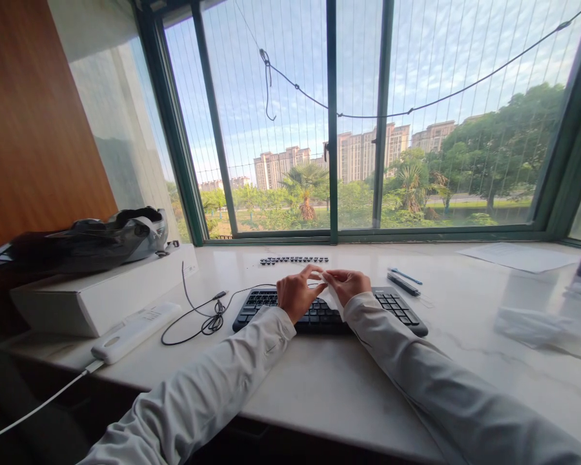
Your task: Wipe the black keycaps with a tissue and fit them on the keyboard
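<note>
Both hands meet above a black keyboard (397,306). My right hand (349,284) is closed on a thin white tissue (332,299), whose loose end hangs over the keys. My left hand (297,294) has its thumb and fingers pinched together at the tissue's upper part. Whatever small thing may lie between the fingertips is too small to make out. Behind the keyboard, loose black keycaps (294,260) lie in rows on the white tabletop. The middle keys are partly hidden by my hands.
A coiled black cable (213,321) and a white power strip (135,332) lie left, before a white box (101,290) bearing a black bag (87,239). On the right are a black pen-like tool (403,284), a blue stick (407,276), a clear plastic bag (537,326) and paper (518,256).
</note>
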### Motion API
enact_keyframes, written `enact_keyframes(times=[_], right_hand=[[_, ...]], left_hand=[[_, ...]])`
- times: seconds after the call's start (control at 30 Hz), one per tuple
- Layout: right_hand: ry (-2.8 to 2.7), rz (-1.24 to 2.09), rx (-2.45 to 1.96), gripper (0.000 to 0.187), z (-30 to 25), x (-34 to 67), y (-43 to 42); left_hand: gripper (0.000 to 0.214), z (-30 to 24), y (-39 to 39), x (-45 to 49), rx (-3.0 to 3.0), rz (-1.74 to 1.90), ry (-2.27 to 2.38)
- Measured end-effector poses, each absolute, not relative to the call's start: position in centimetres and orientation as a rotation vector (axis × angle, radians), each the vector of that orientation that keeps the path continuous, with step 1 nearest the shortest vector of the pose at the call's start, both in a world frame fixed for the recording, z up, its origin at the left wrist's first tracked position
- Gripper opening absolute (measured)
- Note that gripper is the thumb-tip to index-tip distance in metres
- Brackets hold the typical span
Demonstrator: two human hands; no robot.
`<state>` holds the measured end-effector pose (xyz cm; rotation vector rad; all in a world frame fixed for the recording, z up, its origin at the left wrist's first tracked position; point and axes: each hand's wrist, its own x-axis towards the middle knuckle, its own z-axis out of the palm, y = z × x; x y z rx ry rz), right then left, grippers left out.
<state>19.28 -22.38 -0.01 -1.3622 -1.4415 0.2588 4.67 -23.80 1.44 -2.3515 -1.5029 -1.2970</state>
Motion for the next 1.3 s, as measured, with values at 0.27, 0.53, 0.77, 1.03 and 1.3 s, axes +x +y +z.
enact_keyframes(times=[0.27, 0.53, 0.77, 1.03, 1.3], right_hand=[[-1.442, 0.179, -1.395, 0.029, -0.1, 19.3, -22.2], [-1.409, 0.226, -1.362, 0.034, -0.3, 19.6, -21.9], [-1.294, 0.319, -1.325, 0.038, -0.1, 19.6, -22.2], [-1.095, 0.797, -1.116, 0.062, -1.2, 19.8, -20.1], [-1.12, 1.218, -0.85, 0.061, -1.5, 19.1, -19.8]], left_hand=[[0.027, 1.5, -24.0, 4.8, -2.363, -1.307, -1.499], [0.026, 1.6, -24.0, 4.8, -2.394, -1.316, -1.459], [0.031, 1.5, -23.6, 4.7, -2.363, -1.368, -1.506], [0.026, 1.2, -23.2, 4.5, -2.345, -1.455, -1.457], [0.018, 1.8, -23.3, 4.2, -2.299, -1.45, -1.525]])
